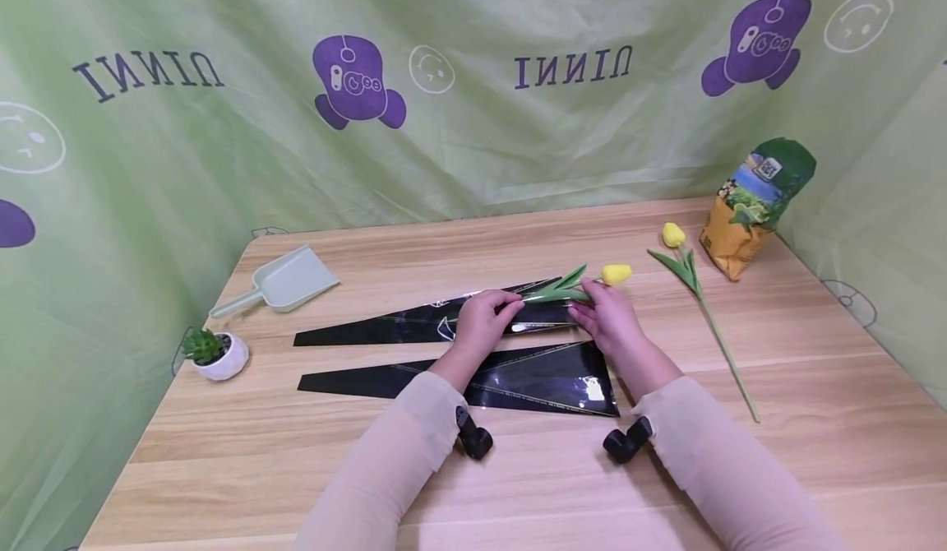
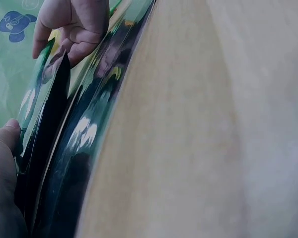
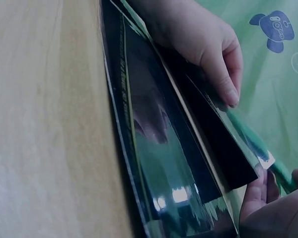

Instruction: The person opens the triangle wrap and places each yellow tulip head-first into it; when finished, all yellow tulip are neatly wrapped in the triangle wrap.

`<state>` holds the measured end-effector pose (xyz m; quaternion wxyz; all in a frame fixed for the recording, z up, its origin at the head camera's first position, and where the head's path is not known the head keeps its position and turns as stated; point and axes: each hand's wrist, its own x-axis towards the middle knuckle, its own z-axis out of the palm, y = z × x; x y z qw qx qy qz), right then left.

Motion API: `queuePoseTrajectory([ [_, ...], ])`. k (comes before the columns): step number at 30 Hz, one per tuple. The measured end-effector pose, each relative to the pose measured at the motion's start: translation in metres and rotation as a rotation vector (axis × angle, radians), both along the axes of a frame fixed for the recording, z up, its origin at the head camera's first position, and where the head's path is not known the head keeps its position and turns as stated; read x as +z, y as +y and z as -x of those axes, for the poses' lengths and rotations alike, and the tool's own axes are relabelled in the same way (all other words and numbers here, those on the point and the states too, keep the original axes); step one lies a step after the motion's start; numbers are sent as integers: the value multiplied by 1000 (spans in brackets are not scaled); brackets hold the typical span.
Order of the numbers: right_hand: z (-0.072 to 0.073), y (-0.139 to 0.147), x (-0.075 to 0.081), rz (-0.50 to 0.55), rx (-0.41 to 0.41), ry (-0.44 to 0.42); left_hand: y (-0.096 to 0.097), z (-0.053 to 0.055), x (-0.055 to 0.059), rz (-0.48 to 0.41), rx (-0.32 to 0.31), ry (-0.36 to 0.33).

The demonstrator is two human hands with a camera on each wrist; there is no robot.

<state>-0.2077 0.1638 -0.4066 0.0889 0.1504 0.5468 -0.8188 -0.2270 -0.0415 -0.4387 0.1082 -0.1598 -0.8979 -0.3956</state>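
Note:
A yellow artificial tulip [image 1: 616, 275] lies lengthwise along the farther black-and-clear flower sleeve [image 1: 385, 326], its green leaves [image 1: 565, 281] overlapping the film. My left hand [image 1: 482, 321] pinches the sleeve's upper edge beside the leaves; its thumb [image 3: 229, 94] presses on the film there. With my right hand [image 1: 610, 321] I hold the tulip just below its bloom, at the sleeve's wide end. In the right wrist view, my right fingers [image 3: 258, 196] lie around the green leaf and film edge. A second flower sleeve [image 1: 547, 378] lies flat under my forearms. The tulip's lower stem is hidden.
Another yellow tulip [image 1: 672, 235] lies to the right, its stem pointing toward me. Behind it stands a green and orange bag [image 1: 755, 206]. On the left are a pale dustpan [image 1: 292, 280] and a small potted succulent [image 1: 222, 358]. A green curtain [image 1: 473, 156] hangs behind the table.

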Motion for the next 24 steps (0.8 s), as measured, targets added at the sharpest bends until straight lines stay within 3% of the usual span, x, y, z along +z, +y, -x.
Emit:
queuePoseTrajectory([
  [4,0,4,0,9,-13,12,0,0,0,2,-2,4],
  [12,-1,23,1,-106,6,74,-1,1,1,0,2,-9],
  [24,1,71,6,-197,259,195,-3,-2,3,27,0,4],
])
